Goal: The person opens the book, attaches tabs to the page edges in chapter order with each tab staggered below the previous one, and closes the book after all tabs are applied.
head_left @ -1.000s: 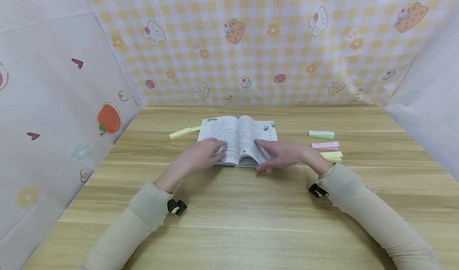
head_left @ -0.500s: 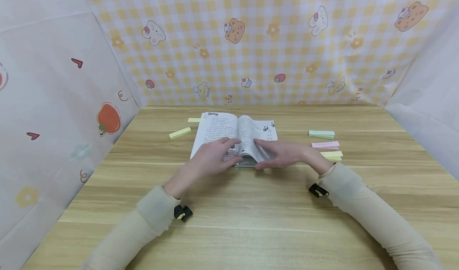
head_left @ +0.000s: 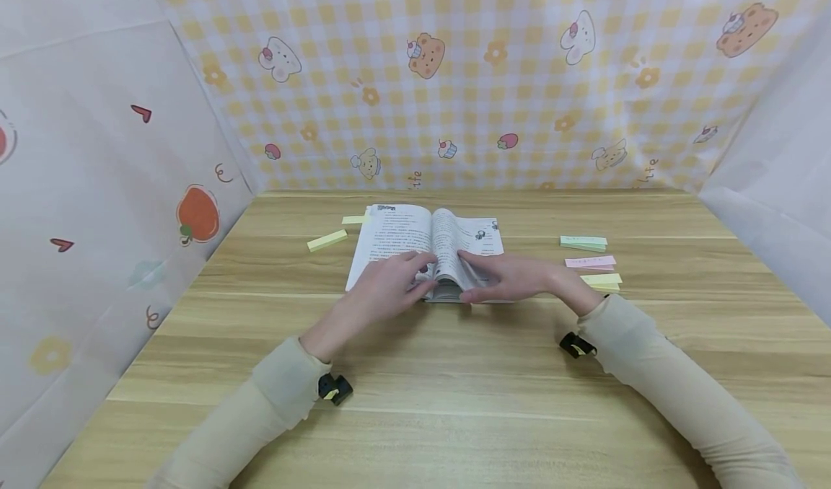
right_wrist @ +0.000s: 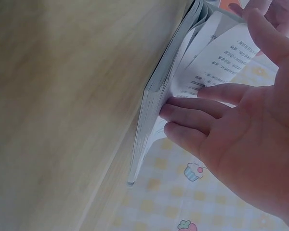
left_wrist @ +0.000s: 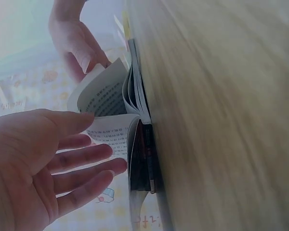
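A paperback book lies open on the table, a bunch of its right-side pages arching up near the spine. My left hand rests over the left page with its fingers extended toward the spine; in the left wrist view its thumb lies near the page's lower edge. My right hand is on the right page, fingers fairly straight against the paper and thumb beside the raised pages. Neither hand visibly curls around anything. A pale yellow sticky tab juts from the left page's outer edge.
Left of the book lies a yellow strip of sticky notes. Green, pink and yellow sticky notes lie in a column beyond my right hand, near the forearm. A patterned cloth hangs behind the wooden table.
My left hand has moved right toward the spine. The left page has spread flatter and farther left, and its yellow tab now sits apart from the yellow strip. The right hand has barely moved.
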{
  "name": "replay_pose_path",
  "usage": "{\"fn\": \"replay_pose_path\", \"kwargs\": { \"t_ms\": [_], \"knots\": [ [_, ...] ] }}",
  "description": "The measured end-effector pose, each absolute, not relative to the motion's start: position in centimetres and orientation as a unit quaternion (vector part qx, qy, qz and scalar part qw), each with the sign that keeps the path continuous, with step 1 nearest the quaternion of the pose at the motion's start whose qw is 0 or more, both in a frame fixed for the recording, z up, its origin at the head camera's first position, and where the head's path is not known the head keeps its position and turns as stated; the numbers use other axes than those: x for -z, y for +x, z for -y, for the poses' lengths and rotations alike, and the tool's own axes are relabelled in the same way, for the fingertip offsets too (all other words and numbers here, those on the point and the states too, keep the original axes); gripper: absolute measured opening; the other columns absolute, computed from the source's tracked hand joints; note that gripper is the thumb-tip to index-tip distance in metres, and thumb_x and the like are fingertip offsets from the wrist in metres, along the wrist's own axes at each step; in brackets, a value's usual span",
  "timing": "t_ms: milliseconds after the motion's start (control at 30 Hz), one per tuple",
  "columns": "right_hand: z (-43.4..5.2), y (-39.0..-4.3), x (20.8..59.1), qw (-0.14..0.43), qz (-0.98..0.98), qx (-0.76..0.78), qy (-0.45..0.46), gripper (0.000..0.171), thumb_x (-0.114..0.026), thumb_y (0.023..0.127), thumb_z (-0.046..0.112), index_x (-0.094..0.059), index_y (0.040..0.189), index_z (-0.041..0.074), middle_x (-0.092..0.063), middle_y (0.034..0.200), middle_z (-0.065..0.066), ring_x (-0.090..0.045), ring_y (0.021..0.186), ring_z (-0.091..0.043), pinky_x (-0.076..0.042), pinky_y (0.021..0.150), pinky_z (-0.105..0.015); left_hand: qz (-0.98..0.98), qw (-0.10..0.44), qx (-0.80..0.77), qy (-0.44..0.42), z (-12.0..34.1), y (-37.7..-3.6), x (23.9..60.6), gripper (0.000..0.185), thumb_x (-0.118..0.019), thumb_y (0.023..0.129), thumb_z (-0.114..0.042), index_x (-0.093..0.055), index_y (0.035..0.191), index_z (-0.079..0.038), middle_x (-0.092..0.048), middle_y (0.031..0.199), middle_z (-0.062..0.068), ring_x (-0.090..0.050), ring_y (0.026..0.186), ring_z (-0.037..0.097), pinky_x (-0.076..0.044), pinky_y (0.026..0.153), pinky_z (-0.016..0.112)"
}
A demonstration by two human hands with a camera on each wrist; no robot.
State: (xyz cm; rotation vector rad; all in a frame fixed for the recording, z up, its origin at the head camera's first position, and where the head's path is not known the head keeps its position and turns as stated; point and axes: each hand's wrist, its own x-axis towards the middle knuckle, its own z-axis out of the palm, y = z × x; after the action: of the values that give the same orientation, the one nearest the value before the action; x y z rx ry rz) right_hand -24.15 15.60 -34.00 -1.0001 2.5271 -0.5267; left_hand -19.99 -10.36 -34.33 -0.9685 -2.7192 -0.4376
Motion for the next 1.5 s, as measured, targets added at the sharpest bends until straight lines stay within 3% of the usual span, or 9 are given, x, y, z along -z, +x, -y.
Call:
{"fn": "replay_pose_path", "kwargs": {
  "t_ms": [300,633,900,1100,1267,1500],
  "knots": [
    [-15.6,-24.2,33.9,0.192,-0.894,0.198,-0.352,0.093,-0.057,0.096,0.062,-0.016,0.162,0.011,-0.022,0.165,-0.014,-0.030,0.147,-0.029,-0.029,0.117,-0.048,0.919,0.139,0.144,-0.340,10.3,-19.9,34.5,0.024,-0.070,0.094,-0.018,-0.067,0.117,-0.014,-0.074,0.097,0.000,-0.062,0.070,0.015,-0.050,0.056,0.034],
    [-16.7,-24.5,33.1,0.189,-0.898,0.216,-0.332,0.083,-0.051,0.102,0.054,-0.017,0.162,0.007,-0.022,0.164,-0.018,-0.022,0.150,-0.034,-0.022,0.120,-0.052,0.917,0.146,0.141,-0.345,10.3,-19.8,34.5,0.019,-0.069,0.092,-0.014,-0.068,0.111,-0.014,-0.073,0.091,-0.005,-0.052,0.059,0.010,-0.042,0.048,0.028],
    [-17.5,-24.9,32.6,0.131,-0.911,0.225,-0.320,0.062,-0.044,0.109,0.023,-0.020,0.157,-0.008,-0.028,0.158,-0.028,-0.029,0.146,-0.042,-0.025,0.118,-0.055,0.918,0.141,0.141,-0.343,10.4,-19.8,34.5,0.020,-0.068,0.092,-0.013,-0.069,0.112,-0.013,-0.074,0.093,-0.004,-0.053,0.060,0.009,-0.043,0.049,0.028],
    [-17.4,-24.9,32.5,0.107,-0.922,0.219,-0.302,0.068,-0.049,0.106,0.024,-0.018,0.154,-0.014,-0.039,0.148,-0.037,-0.041,0.137,-0.047,-0.033,0.113,-0.057,0.922,0.132,0.144,-0.336,10.4,-19.6,34.4,0.025,-0.067,0.092,-0.014,-0.068,0.117,-0.012,-0.075,0.096,-0.002,-0.051,0.059,0.009,-0.041,0.048,0.027],
    [-17.0,-24.9,32.6,0.097,-0.926,0.227,-0.284,0.068,-0.050,0.106,0.027,-0.022,0.153,-0.014,-0.047,0.143,-0.036,-0.047,0.134,-0.046,-0.036,0.111,-0.056,0.921,0.132,0.145,-0.335,10.4,-19.7,34.4,0.026,-0.067,0.092,-0.014,-0.068,0.118,-0.011,-0.075,0.098,0.000,-0.049,0.058,0.009,-0.039,0.047,0.027],
    [-16.3,-25.0,33.1,0.067,-0.896,0.278,-0.339,0.048,-0.052,0.106,0.021,-0.041,0.149,0.002,-0.055,0.141,-0.024,-0.053,0.130,-0.040,-0.043,0.106,-0.055,0.923,0.126,0.146,-0.333,10.3,-19.7,34.2,0.029,-0.068,0.093,-0.015,-0.067,0.122,-0.011,-0.075,0.099,0.000,-0.050,0.059,0.010,-0.038,0.048,0.026]
  ]
}}
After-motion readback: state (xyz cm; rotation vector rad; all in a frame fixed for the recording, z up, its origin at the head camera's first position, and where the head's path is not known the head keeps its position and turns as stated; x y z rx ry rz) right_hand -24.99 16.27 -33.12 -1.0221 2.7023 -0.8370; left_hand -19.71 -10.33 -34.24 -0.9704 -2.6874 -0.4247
